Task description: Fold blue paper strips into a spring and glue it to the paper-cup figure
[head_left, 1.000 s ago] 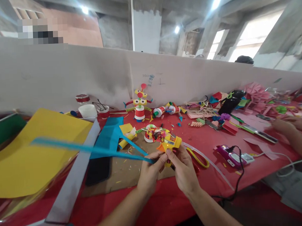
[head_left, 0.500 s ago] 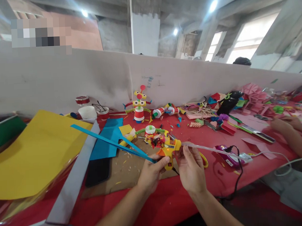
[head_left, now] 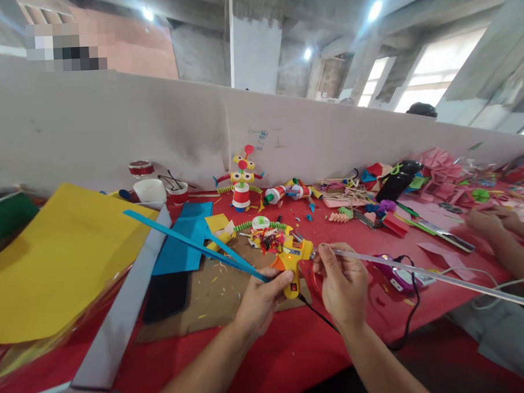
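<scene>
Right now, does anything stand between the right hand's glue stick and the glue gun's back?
Nothing visible does. The right hand pinches the clear glue stick behind the yellow glue gun held in the left hand. That grip partly covers the stick, so whether it is inside is unclear.

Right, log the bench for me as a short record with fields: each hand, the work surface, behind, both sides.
Left hand: gripping a yellow plastic glue gun and long blue paper strips
Right hand: pinching a long clear stick at the gun's rear; insertion unclear
Surface: brown cardboard sheet on a red table
Behind: upright red-and-white cup figure
Left side: large yellow paper sheet
Right side: purple power block, co-worker's hand
</scene>
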The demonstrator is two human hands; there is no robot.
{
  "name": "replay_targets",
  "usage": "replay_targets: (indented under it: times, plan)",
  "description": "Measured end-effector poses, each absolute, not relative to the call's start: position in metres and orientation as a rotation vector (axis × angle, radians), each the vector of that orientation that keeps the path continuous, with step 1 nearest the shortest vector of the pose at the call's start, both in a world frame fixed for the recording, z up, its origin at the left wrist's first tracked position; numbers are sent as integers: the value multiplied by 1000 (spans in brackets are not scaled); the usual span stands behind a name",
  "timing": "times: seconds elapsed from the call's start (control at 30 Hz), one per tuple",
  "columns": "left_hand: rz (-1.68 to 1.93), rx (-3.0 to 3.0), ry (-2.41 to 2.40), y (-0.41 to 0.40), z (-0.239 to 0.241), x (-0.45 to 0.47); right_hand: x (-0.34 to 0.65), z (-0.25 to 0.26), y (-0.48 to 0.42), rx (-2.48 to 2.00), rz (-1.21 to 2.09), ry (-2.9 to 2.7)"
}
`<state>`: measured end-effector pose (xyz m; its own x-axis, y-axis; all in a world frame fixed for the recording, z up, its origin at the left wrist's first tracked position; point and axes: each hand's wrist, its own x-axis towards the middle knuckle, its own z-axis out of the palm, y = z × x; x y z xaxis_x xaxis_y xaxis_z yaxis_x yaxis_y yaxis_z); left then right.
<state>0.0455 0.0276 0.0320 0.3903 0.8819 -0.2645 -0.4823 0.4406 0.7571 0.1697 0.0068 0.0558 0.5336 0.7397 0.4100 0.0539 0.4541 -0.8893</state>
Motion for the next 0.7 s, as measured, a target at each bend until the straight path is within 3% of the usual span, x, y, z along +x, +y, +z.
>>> replay_targets:
  times: [0.7]
  plan:
    - [983,470,737,25,36,46,167,64,8,-1033,495,-1051]
